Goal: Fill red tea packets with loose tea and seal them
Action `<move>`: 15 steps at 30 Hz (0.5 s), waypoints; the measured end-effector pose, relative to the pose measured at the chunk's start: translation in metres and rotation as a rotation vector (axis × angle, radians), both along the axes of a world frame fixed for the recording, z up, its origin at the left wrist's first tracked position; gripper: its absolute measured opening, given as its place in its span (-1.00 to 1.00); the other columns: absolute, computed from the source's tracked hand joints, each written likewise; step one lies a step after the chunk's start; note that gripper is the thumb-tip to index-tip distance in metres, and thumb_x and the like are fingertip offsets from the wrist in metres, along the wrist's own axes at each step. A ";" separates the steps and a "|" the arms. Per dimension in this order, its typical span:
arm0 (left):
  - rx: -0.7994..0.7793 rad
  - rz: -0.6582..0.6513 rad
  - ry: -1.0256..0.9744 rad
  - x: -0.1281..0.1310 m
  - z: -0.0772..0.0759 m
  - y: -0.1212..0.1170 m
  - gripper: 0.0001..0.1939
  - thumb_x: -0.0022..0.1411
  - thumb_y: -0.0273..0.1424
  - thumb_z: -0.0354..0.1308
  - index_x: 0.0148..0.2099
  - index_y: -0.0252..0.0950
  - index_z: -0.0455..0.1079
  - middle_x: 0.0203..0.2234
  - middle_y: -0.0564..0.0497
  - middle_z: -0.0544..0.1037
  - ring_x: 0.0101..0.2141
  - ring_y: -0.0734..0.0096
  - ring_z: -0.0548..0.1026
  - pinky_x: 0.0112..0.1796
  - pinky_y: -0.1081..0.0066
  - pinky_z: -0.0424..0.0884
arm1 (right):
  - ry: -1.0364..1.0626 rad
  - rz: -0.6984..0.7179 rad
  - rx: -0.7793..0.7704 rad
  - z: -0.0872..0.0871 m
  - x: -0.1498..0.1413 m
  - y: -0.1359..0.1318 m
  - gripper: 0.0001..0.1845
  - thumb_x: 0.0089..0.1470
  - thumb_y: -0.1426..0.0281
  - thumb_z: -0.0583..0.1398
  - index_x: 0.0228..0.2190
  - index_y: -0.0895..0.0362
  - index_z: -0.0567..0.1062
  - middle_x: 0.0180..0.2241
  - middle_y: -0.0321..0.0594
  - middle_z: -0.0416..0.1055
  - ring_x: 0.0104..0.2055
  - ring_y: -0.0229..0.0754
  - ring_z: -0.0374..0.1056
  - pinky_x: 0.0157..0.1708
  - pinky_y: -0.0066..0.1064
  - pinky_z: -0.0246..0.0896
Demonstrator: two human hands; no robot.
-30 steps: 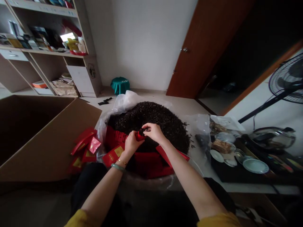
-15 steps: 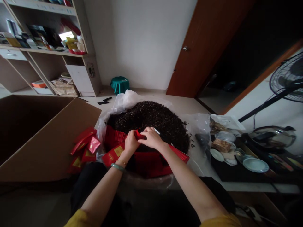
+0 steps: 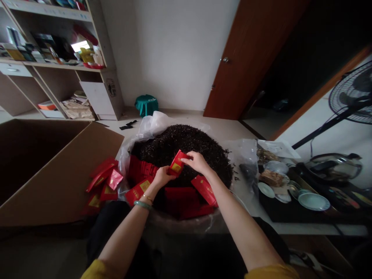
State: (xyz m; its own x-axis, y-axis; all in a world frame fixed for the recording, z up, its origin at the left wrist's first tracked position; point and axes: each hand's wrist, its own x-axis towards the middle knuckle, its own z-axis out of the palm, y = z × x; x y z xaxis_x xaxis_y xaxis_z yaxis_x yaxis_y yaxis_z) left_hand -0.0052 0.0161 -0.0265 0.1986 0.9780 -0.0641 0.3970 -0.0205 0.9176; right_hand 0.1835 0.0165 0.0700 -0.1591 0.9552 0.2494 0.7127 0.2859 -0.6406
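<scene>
Red packet (image 3: 176, 166) is up over the near side of the dark leaf pile (image 3: 188, 139), tilted. Left hand (image 3: 163, 176): fingers closed on its lower end. Right hand (image 3: 197, 162): fingers pinching its upper right edge. Pile sits in a clear plastic liner (image 3: 123, 157). Packet stack (image 3: 141, 169) inside liner, left; loose packets (image 3: 101, 170) outside, next to cardboard box (image 3: 72, 170).

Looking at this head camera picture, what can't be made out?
All in the head view:
Held red packet: its walls hide whatever is inside; any lettering is too small to read.
Dark pile: its top layer hides how deep it goes.
Cardboard box: cut off by the left edge.
Fan: cut off by the right edge.
</scene>
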 end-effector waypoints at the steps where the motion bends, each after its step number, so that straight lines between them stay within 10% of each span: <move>1: -0.040 -0.026 -0.047 -0.001 -0.003 0.001 -0.66 -0.20 -0.46 0.32 -0.26 -0.37 0.49 -0.52 0.05 0.58 -0.49 0.39 0.48 -0.45 0.48 0.33 | -0.021 0.026 -0.011 0.002 0.003 0.000 -0.80 -0.03 0.29 0.25 -0.55 0.17 0.47 -0.50 -0.31 0.39 -0.46 -0.28 0.28 -0.41 -0.47 0.15; 15: -0.053 -0.088 -0.225 -0.003 0.009 -0.003 -0.56 -0.27 -0.40 0.39 -0.23 -0.32 0.47 -0.41 0.02 0.60 -0.34 0.29 0.54 -0.27 0.37 0.43 | -0.197 0.176 0.086 0.004 0.003 -0.009 -0.65 -0.10 0.32 0.34 -0.71 0.17 0.34 -0.57 -0.38 0.19 -0.52 -0.35 0.12 -0.47 -0.50 0.00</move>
State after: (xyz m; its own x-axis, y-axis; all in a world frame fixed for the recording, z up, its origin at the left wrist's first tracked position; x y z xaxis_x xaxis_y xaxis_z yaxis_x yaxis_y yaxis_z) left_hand -0.0079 0.0130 -0.0174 0.2975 0.9529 -0.0593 0.1811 0.0046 0.9835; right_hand 0.1865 0.0072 0.0740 -0.3743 0.8851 0.2766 0.7553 0.4641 -0.4628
